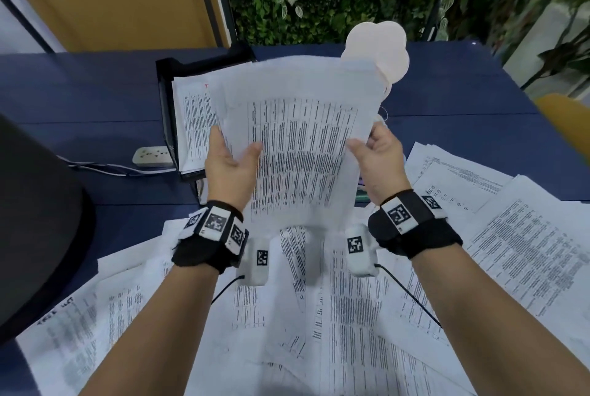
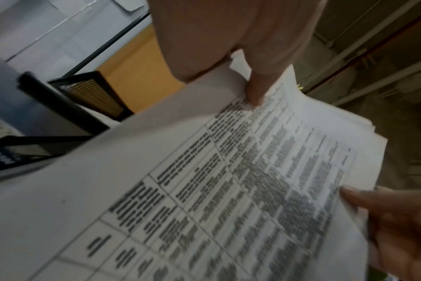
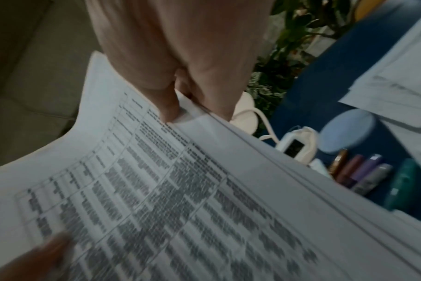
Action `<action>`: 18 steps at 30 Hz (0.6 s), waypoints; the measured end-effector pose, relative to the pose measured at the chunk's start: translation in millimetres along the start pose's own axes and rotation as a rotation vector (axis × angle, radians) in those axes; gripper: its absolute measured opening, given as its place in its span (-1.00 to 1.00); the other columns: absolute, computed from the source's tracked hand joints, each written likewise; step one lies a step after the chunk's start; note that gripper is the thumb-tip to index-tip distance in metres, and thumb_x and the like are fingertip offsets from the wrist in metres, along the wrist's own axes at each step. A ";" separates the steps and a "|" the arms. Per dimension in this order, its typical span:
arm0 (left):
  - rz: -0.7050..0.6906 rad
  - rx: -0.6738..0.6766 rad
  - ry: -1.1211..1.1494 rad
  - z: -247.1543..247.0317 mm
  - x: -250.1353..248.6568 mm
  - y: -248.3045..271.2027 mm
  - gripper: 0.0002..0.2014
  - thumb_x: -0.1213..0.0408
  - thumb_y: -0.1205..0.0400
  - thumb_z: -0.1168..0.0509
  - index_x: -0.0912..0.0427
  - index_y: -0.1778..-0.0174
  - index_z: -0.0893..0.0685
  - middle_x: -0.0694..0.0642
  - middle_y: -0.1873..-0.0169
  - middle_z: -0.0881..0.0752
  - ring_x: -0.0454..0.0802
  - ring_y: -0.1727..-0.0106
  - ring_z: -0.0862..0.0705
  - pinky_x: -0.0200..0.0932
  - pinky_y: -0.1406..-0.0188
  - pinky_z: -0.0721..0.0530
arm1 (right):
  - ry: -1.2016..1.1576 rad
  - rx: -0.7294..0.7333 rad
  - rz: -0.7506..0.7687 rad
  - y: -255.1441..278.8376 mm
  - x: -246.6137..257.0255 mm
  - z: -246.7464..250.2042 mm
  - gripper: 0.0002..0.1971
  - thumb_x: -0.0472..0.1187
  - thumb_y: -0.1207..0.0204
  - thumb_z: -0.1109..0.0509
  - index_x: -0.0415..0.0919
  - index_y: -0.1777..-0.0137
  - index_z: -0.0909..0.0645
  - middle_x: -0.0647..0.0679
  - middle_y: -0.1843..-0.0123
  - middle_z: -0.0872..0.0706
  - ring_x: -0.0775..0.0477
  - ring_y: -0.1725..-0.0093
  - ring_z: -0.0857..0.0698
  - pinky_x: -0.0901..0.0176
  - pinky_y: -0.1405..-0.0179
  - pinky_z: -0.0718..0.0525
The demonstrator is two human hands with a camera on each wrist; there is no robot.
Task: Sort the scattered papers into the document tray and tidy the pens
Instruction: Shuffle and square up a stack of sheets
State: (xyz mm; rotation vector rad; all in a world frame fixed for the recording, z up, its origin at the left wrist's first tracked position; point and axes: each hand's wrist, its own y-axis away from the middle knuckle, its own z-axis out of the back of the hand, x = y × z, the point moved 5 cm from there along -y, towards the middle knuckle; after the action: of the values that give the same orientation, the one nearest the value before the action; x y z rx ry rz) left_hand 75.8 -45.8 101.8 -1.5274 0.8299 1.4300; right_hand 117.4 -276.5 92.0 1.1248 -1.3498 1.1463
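Observation:
I hold a stack of printed papers [image 1: 300, 140] up in the air with both hands. My left hand [image 1: 230, 159] grips its left edge, thumb on the top sheet [image 2: 204, 180]. My right hand [image 1: 376, 153] grips the right edge, thumb on the printed face [image 3: 204, 190]. The stack hangs just right of the black document tray [image 1: 166, 98], which has papers [image 1: 194, 127] in it. Several pens and markers [image 3: 358, 171] lie side by side on the blue desk, seen under the stack in the right wrist view. Many loose sheets [image 1: 319, 315] cover the near desk.
A white power strip [image 1: 151, 156] with its cable lies left of the tray. A pale cloud-shaped lamp [image 1: 380, 50] stands behind the stack, a round light-blue object [image 3: 346, 131] beside the pens. A dark chair back [image 1: 35, 220] is at the left. Plants line the back wall.

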 end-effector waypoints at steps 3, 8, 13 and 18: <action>-0.147 -0.042 -0.006 -2.0 -17.0 2.8 -0.58 0.49 -0.60 -0.32 0.18 -0.32 -0.37 -0.08 -0.16 -0.65 -0.31 -0.17 -0.65 -0.33 -0.21 -0.61 | -0.011 -0.015 0.128 10.3 23.2 -8.5 -0.76 -0.50 -0.59 -0.25 -0.15 -0.06 -0.54 0.07 0.01 -0.75 0.23 0.01 -0.73 0.31 -0.09 -0.68; -0.107 0.076 -0.090 -6.7 1.0 12.6 -0.55 0.43 -0.63 -0.30 0.10 -0.34 -0.25 -0.05 -0.13 -0.63 -0.38 -0.04 -0.67 -0.45 0.00 -0.63 | 0.073 -0.037 0.115 16.4 6.0 -6.5 -0.72 -0.50 -0.57 -0.22 -0.19 -0.19 -0.46 0.09 0.05 -0.70 0.30 0.19 -0.67 0.31 0.09 -0.65; 0.102 0.011 0.032 14.2 37.4 15.1 -0.55 0.43 -0.60 -0.34 0.13 -0.33 -0.32 0.09 -0.16 -0.67 -0.09 -0.13 -0.70 -0.17 -0.15 -0.67 | 0.079 -0.026 -0.081 16.3 -29.6 7.0 -0.71 -0.48 -0.44 -0.27 -0.12 -0.06 -0.51 -0.11 0.12 -0.72 -0.06 0.09 -0.68 -0.22 -0.17 -0.64; 0.385 0.127 0.008 9.9 66.0 24.1 -0.12 0.14 -0.53 -0.42 0.00 -0.66 -0.02 0.15 -0.61 -0.25 0.10 -0.59 -0.30 0.14 -0.56 -0.27 | 0.137 0.088 -0.172 21.8 -47.9 -3.9 -0.54 -0.38 -0.46 -0.32 -0.21 -0.38 -0.46 -0.07 -0.25 -0.71 -0.06 -0.25 -0.66 -0.12 -0.38 -0.55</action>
State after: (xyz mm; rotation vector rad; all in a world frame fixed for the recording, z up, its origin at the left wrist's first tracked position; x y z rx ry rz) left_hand 58.0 -41.0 33.3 -1.3253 1.2453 1.6077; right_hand 99.7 -267.8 43.0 1.1797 -1.0849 1.1438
